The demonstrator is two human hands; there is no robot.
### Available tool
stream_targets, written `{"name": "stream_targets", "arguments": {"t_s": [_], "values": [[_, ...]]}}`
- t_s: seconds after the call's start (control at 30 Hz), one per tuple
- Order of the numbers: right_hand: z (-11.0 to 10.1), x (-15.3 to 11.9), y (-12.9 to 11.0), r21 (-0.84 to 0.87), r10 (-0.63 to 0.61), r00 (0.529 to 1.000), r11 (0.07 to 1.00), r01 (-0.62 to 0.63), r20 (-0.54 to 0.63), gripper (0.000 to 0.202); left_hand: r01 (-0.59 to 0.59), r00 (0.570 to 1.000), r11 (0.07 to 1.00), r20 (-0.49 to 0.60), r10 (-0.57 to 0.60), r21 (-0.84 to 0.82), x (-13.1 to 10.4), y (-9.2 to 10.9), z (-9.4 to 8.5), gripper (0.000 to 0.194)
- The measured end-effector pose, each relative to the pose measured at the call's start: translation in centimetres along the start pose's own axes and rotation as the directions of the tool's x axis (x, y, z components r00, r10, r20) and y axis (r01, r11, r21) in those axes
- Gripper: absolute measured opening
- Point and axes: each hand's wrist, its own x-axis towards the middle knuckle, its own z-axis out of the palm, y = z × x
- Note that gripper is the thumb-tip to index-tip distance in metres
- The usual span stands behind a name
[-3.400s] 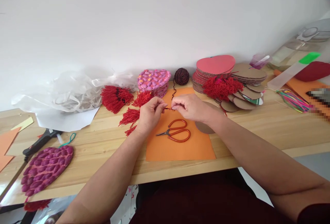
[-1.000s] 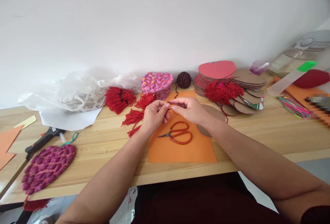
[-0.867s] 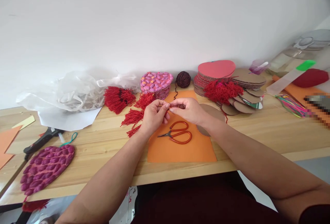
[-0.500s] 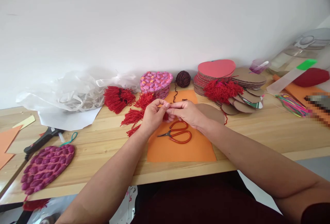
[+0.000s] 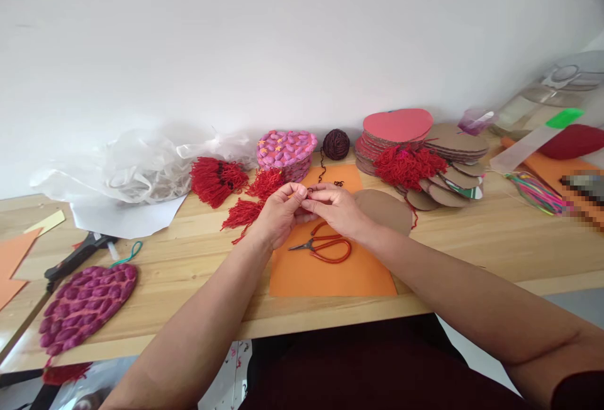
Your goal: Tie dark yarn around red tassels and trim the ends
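My left hand (image 5: 283, 212) and my right hand (image 5: 337, 205) meet above an orange sheet (image 5: 325, 278), both closed in a pinch. A bit of dark yarn (image 5: 310, 191) curls up between the fingertips; whatever else they hold is hidden by the fingers. Just below the hands, red-handled scissors (image 5: 330, 249) lie on the sheet, blades pointing left. To the left of my left hand are red yarn tassels (image 5: 243, 212). Behind the hands sits a ball of dark yarn (image 5: 336, 144) with a loose strand trailing forward. A cardboard piece (image 5: 387, 209) lies partly behind my right wrist.
Further tassels (image 5: 218, 180) and a purple-pink decorated stack (image 5: 287, 149) stand by the wall. Cardboard shapes (image 5: 397, 126) are piled at right, with a red yarn bundle (image 5: 410, 166). At left are a plastic bag (image 5: 136, 171), a glue gun (image 5: 78, 259) and a decorated heart (image 5: 89, 303).
My hands have shifted slightly and the fingers have regripped. A dark yarn curl now shows above the fingertips, while red seen between the hands is now covered.
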Motion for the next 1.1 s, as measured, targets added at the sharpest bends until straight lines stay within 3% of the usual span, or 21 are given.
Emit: {"name": "stream_targets", "arguments": {"t_s": [0.1, 0.2, 0.3, 0.5, 0.67, 0.73, 0.83, 0.93, 1.1], "values": [[0.0, 0.0, -0.2, 0.007, -0.009, 1.0, 1.0, 0.009, -0.002, 0.013, -0.039, 0.999, 0.998, -0.02, 0.04, 0.05, 0.1, 0.0, -0.3, 0.043], [-0.1, 0.0, -0.5, -0.035, 0.013, 1.0, 0.999, -0.014, -0.008, 0.015, -0.139, 0.984, 0.98, -0.094, 0.153, 0.144, 0.4, 0.1, -0.7, 0.036], [-0.1, 0.0, -0.7, -0.098, 0.023, 1.0, 0.995, -0.023, -0.003, 0.014, -0.196, 0.963, 0.971, -0.159, 0.217, 0.136, 0.7, 0.2, -0.9, 0.033], [-0.1, -0.1, -0.5, -0.237, -0.069, 0.996, 0.968, 0.082, 0.063, 0.014, -0.124, 0.984, 0.99, -0.135, 0.115, -0.063, 0.7, 0.4, -0.3, 0.031], [-0.4, -0.4, -0.5, -0.372, -0.154, 0.976, 0.906, 0.201, 0.153, 0.007, -0.099, 0.988, 0.995, -0.122, 0.095, -0.031, 0.6, 0.6, -0.5, 0.034], [-0.8, -0.3, -0.6, -0.356, -0.144, 0.977, 0.914, 0.193, 0.159, 0.015, -0.1, 0.989, 0.995, -0.105, 0.1, 0.005, 0.6, 0.6, -0.6, 0.038], [-1.5, 0.1, -0.9, -0.221, -0.037, 0.989, 0.973, 0.069, 0.146, 0.024, -0.094, 0.99, 0.994, -0.102, 0.1, 0.058, 0.5, 0.6, -0.6, 0.044], [-1.8, 0.5, -1.2, -0.151, 0.041, 0.997, 0.988, -0.032, 0.058, 0.029, -0.083, 0.989, 0.991, -0.114, 0.095, 0.104, 0.3, 0.6, -0.5, 0.045], [-1.3, 0.4, -1.1, -0.157, -0.008, 1.0, 0.988, 0.005, -0.019, 0.022, -0.089, 0.985, 0.977, -0.126, 0.115, 0.192, 0.1, 0.4, -0.3, 0.045]]}}
